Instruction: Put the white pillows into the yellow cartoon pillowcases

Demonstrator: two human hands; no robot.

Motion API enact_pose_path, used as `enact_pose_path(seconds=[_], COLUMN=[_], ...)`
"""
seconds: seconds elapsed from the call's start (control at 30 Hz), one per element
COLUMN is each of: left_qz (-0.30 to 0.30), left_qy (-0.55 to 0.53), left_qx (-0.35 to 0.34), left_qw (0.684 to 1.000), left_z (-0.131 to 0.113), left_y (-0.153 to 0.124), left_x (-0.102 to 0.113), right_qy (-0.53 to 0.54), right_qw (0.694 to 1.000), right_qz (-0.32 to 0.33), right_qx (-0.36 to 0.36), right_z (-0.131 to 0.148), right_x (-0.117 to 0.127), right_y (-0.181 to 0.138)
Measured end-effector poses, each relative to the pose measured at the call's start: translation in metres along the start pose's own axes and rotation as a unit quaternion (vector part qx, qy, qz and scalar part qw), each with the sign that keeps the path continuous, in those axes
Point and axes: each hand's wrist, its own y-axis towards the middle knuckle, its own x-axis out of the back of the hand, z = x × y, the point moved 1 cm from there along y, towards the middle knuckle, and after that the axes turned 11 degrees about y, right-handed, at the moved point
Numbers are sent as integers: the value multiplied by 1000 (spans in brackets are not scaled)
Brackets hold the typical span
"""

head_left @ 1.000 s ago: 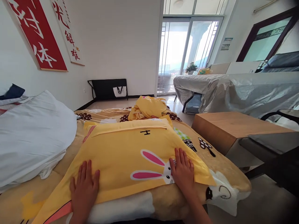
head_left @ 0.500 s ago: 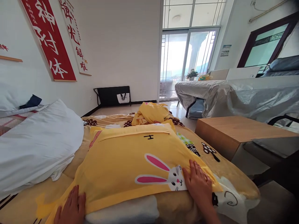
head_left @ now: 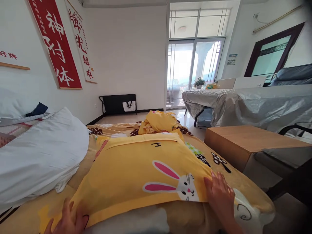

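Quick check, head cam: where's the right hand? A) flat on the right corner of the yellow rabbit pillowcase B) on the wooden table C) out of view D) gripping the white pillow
A: the right hand lies flat on the right corner of the yellow rabbit pillowcase, just beside the printed rabbit face.

Both the left hand [head_left: 67, 220] and right hand [head_left: 220, 195] are bare, without rings, gloves or visible sleeves.
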Motion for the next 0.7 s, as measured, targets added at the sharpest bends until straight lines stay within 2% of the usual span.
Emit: enact_pose_path(seconds=[0.07,0.13,0.23,0.3,0.37,0.43,0.5,0.6,0.7], left_qz=[-117,-136,-91,-41,-27,-2,28,56,73], left_qy=[-56,-116,-146,-130,-127,-121,-113,-108,-111], left_qx=[11,-88,-242,-303,-331,-345,-350,-332,-289], left_qw=[991,980,955,943,935,931,929,935,948], left_z=[-37,-88,-175,-226,-263,-281,-284,-273,-256], left_y=[22,51,102,130,148,154,150,139,138], left_x=[35,65,90,91,81,64,43,21,14], right_qy=[44,111,175,186,189,182,172,159,128], right_qw=[999,988,952,939,933,931,929,938,952], right_qz=[-14,20,111,145,169,210,245,247,242], right_qx=[24,105,225,250,255,238,216,184,135], right_z=[34,84,169,215,243,248,236,205,176], right_x=[5,8,0,-14,-32,-51,-65,-75,-77], right_y=[25,54,93,111,117,115,108,100,104])
